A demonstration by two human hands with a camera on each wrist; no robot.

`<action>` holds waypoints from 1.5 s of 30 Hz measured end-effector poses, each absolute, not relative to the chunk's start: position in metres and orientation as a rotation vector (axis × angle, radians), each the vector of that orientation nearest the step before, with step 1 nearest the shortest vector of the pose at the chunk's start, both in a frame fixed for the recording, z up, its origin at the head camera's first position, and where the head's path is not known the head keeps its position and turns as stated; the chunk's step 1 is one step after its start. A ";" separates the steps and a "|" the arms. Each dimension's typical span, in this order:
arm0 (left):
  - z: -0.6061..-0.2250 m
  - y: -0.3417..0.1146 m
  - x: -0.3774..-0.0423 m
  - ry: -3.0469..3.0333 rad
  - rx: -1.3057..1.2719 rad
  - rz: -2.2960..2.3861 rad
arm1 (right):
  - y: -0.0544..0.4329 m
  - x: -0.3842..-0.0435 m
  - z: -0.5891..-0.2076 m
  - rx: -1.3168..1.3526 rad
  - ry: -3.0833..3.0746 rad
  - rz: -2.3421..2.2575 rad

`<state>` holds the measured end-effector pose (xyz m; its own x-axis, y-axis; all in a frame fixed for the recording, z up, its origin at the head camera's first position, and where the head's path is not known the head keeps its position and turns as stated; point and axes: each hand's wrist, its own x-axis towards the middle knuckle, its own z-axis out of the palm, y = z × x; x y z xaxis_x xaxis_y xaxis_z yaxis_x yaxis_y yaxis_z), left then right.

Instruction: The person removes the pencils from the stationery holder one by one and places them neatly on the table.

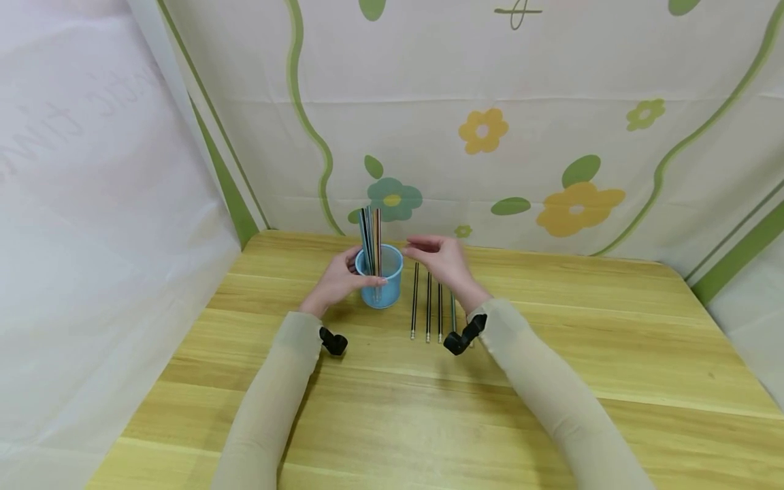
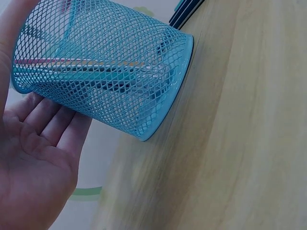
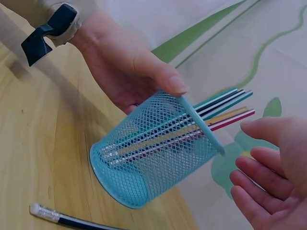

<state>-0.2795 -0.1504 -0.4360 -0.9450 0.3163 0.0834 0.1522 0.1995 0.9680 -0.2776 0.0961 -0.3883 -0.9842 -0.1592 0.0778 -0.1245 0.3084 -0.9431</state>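
A light-blue mesh pencil cup (image 1: 390, 289) stands on the table, several pencils (image 1: 378, 235) leaning in it, eraser ends down. My left hand (image 1: 335, 280) grips the cup from the left, thumb over the near rim and fingers behind, as the right wrist view also shows. Just right of the rim is my right hand (image 1: 446, 262), its fingers loosely bent and nothing between them. Below it, several dark pencils (image 1: 415, 303) lie side by side, eraser ends toward me; the right forearm partly covers the row. One eraser-tipped pencil (image 3: 53, 215) shows in the right wrist view.
The wooden table (image 1: 380, 422) ends at the back against a pale curtain (image 1: 416, 129) printed with flowers. Another white curtain (image 1: 104, 224) hangs along the left side. Each wrist wears a black camera mount (image 1: 333, 341).
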 end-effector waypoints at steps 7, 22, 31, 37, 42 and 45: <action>-0.438 -0.150 -0.280 2.336 0.482 1.867 | 0.078 -0.280 -0.386 -0.305 2.501 -1.814; -0.437 -0.153 -0.279 2.325 0.474 1.882 | 0.054 -0.294 -0.391 -0.315 2.461 -1.884; -0.436 -0.154 -0.279 2.328 0.466 1.871 | 0.044 -0.305 -0.387 -0.280 2.454 -1.888; -0.436 -0.153 -0.279 2.336 0.469 1.865 | 0.039 -0.307 -0.388 -0.288 2.469 -1.918; -0.434 -0.152 -0.279 2.335 0.468 1.856 | 0.036 -0.307 -0.389 -0.284 2.480 -1.952; -0.435 -0.151 -0.279 2.341 0.462 1.844 | 0.035 -0.306 -0.390 -0.288 2.482 -1.978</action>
<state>-0.2792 -0.1512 -0.4349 -0.9453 0.3140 0.0888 0.1599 0.2085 0.9649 -0.3058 0.0352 -0.3904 -0.9826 -0.1132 0.1471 -0.1686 0.2136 -0.9623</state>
